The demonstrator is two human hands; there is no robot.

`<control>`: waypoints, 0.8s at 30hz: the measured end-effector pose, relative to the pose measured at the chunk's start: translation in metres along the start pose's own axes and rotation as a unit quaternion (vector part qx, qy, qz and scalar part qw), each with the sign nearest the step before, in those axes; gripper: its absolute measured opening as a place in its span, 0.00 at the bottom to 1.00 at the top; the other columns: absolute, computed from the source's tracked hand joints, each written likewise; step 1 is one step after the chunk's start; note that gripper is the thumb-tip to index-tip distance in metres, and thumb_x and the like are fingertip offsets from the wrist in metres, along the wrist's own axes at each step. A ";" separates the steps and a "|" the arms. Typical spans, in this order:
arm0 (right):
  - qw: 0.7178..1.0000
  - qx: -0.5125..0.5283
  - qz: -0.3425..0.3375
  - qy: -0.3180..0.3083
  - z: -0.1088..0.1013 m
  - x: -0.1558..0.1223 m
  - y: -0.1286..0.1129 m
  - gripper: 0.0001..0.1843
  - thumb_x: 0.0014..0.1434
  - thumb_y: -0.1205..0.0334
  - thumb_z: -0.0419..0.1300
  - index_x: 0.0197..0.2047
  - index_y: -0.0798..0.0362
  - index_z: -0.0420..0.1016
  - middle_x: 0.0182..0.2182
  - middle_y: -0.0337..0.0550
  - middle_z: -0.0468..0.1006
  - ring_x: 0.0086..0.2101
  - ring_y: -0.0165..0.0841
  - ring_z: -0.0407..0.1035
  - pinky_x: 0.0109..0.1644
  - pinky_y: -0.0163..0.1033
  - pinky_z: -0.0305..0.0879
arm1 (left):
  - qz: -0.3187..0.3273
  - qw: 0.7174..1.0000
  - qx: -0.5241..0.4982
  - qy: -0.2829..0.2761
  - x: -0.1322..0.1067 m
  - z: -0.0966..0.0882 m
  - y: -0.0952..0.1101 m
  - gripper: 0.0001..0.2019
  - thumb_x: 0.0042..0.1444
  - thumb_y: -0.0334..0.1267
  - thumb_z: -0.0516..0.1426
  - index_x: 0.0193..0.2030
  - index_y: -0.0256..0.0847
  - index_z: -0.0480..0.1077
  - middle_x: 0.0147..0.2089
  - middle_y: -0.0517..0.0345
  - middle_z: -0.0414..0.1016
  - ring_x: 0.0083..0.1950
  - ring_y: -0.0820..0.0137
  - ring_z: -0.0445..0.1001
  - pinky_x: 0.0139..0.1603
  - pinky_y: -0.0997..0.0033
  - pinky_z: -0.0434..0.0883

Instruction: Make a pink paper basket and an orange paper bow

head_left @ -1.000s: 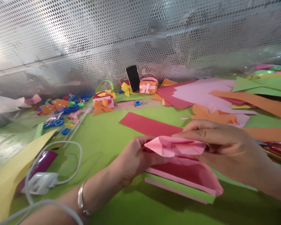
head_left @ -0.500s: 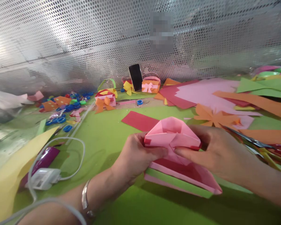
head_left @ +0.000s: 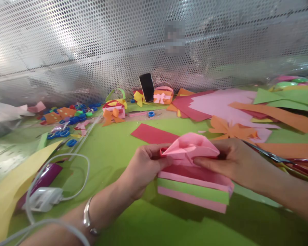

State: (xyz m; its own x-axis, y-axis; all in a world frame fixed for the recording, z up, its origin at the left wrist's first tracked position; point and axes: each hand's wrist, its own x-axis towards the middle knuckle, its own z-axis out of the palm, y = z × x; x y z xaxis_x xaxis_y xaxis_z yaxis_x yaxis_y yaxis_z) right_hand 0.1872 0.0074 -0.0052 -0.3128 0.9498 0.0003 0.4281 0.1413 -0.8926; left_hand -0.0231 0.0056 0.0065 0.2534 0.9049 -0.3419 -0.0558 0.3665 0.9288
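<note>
Between my two hands is a folded pink paper box (head_left: 192, 201), lined with red and crossed by a light green strip on its front. Its pink flap stands up in a peaked shape at the back. My left hand (head_left: 150, 162) pinches the flap's left end, thumb in front and fingers behind. On the other side my right hand (head_left: 226, 159) grips the flap's right part, its thumb pressed on the pink paper near the middle. The fingers behind the flap are hidden. Just behind the box lies a red paper strip (head_left: 154, 134) on the green tabletop.
Scissors (head_left: 277, 157) lie right of my right hand, by an orange paper flower (head_left: 232, 128) and stacked coloured sheets (head_left: 220, 102). Small paper bags (head_left: 163, 95) and a phone (head_left: 146, 87) stand against the mesh wall. A white charger (head_left: 46, 198) with its cable lies left.
The box's front has tipped to show more of the green strip and lower pink edge. My left thumb has slid left, away from the flap's middle. The view has shifted slightly.
</note>
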 end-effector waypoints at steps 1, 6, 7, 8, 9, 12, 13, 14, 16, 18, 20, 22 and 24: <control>1.000 0.015 -0.007 -0.002 0.000 -0.001 0.000 0.14 0.54 0.50 0.62 0.23 0.48 0.77 0.20 0.36 0.74 0.22 0.32 0.67 0.22 0.35 0.61 | 0.000 1.000 -0.006 0.001 0.000 0.000 0.000 0.10 0.38 0.31 0.68 0.32 0.38 0.81 0.27 0.59 0.81 0.29 0.70 0.77 0.31 0.75 0.73; 0.994 0.073 -0.055 -0.057 -0.004 -0.001 0.003 0.11 0.57 0.54 0.63 0.42 0.40 0.84 0.37 0.40 0.82 0.33 0.36 0.75 0.32 0.36 0.70 | -0.012 0.999 -0.043 0.023 0.001 0.002 0.000 0.11 0.37 0.23 0.61 0.27 0.38 0.81 0.24 0.59 0.80 0.24 0.73 0.74 0.26 0.77 0.72; 0.993 0.072 -0.070 -0.069 -0.005 0.000 0.005 0.12 0.58 0.53 0.63 0.45 0.38 0.83 0.39 0.41 0.82 0.35 0.36 0.75 0.34 0.37 0.70 | -0.014 0.998 -0.047 0.032 0.001 0.003 0.001 0.12 0.36 0.21 0.60 0.25 0.38 0.81 0.23 0.59 0.80 0.22 0.75 0.73 0.25 0.78 0.71; 0.991 0.068 -0.084 -0.078 -0.006 0.001 0.007 0.13 0.59 0.52 0.63 0.46 0.36 0.82 0.39 0.41 0.82 0.36 0.35 0.75 0.35 0.37 0.70 | -0.017 0.998 -0.047 0.039 0.001 0.004 0.001 0.13 0.36 0.20 0.58 0.24 0.38 0.80 0.23 0.60 0.79 0.21 0.76 0.72 0.24 0.80 0.70; 0.990 0.064 -0.094 -0.083 -0.007 0.002 0.008 0.13 0.59 0.50 0.62 0.47 0.35 0.81 0.38 0.41 0.81 0.35 0.34 0.74 0.34 0.36 0.69 | -0.019 0.998 -0.047 0.042 0.001 0.005 0.002 0.14 0.35 0.19 0.56 0.23 0.38 0.80 0.22 0.60 0.79 0.21 0.77 0.72 0.23 0.80 0.69; 0.989 0.051 -0.116 -0.075 -0.006 0.003 0.010 0.13 0.61 0.48 0.60 0.47 0.37 0.81 0.32 0.43 0.80 0.30 0.32 0.72 0.31 0.35 0.68 | -0.022 0.998 -0.045 0.041 0.000 0.008 0.004 0.15 0.35 0.18 0.54 0.23 0.37 0.79 0.22 0.60 0.78 0.21 0.77 0.71 0.22 0.82 0.68; 0.989 0.045 -0.123 -0.067 -0.006 0.002 0.009 0.13 0.61 0.48 0.60 0.47 0.38 0.82 0.32 0.43 0.79 0.30 0.32 0.72 0.32 0.36 0.68 | -0.022 0.998 -0.043 0.042 0.000 0.008 0.004 0.15 0.35 0.18 0.54 0.23 0.36 0.79 0.21 0.60 0.78 0.20 0.78 0.71 0.22 0.82 0.67; 0.989 0.036 -0.128 -0.060 -0.006 0.001 0.009 0.13 0.61 0.48 0.60 0.46 0.39 0.82 0.33 0.43 0.80 0.30 0.33 0.72 0.33 0.36 0.69 | -0.021 0.998 -0.041 0.042 0.000 0.008 0.005 0.14 0.35 0.18 0.55 0.23 0.36 0.79 0.22 0.60 0.77 0.20 0.78 0.70 0.22 0.82 0.67; 0.991 0.014 -0.122 -0.051 -0.006 -0.001 0.006 0.14 0.61 0.48 0.60 0.45 0.41 0.83 0.34 0.42 0.81 0.32 0.35 0.74 0.34 0.37 0.70 | -0.023 0.998 -0.045 0.040 -0.001 0.006 0.005 0.13 0.35 0.20 0.58 0.27 0.35 0.79 0.24 0.59 0.78 0.22 0.76 0.71 0.24 0.80 0.68; 0.996 -0.014 -0.091 -0.021 -0.007 -0.003 0.004 0.15 0.60 0.47 0.60 0.40 0.45 0.84 0.31 0.40 0.80 0.30 0.36 0.74 0.29 0.36 0.69 | -0.031 0.997 -0.063 0.024 -0.001 0.004 0.005 0.13 0.37 0.24 0.64 0.34 0.36 0.79 0.28 0.58 0.79 0.26 0.73 0.74 0.28 0.77 0.70; 0.998 -0.036 -0.046 0.034 -0.007 -0.004 0.002 0.16 0.58 0.46 0.60 0.36 0.49 0.81 0.27 0.39 0.79 0.27 0.36 0.72 0.25 0.36 0.67 | -0.026 0.994 -0.102 0.011 -0.002 0.001 0.004 0.17 0.39 0.32 0.68 0.39 0.37 0.77 0.31 0.57 0.79 0.30 0.72 0.75 0.30 0.77 0.70; 0.996 -0.046 -0.015 0.080 -0.006 -0.003 0.000 0.17 0.57 0.44 0.60 0.37 0.49 0.79 0.28 0.40 0.80 0.27 0.37 0.73 0.26 0.38 0.69 | -0.003 0.991 -0.134 0.000 -0.003 -0.001 0.002 0.20 0.43 0.43 0.69 0.43 0.38 0.76 0.36 0.56 0.79 0.34 0.71 0.75 0.32 0.76 0.70; 0.993 -0.066 -0.013 0.095 -0.005 -0.002 -0.002 0.18 0.60 0.46 0.57 0.46 0.48 0.77 0.31 0.41 0.81 0.30 0.39 0.75 0.30 0.40 0.73 | 0.026 0.991 -0.133 -0.014 -0.005 -0.001 0.001 0.26 0.45 0.49 0.69 0.49 0.39 0.73 0.46 0.54 0.78 0.44 0.67 0.76 0.39 0.73 0.72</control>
State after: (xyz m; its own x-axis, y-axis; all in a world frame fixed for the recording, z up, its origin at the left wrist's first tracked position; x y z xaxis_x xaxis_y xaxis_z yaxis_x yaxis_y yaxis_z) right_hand 0.1910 0.0069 -0.0015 -0.1638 0.9793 0.1186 0.5331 0.1890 -0.8247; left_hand -0.0258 0.0019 0.0087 0.2698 0.9192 -0.2870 -0.3202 0.3667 0.8735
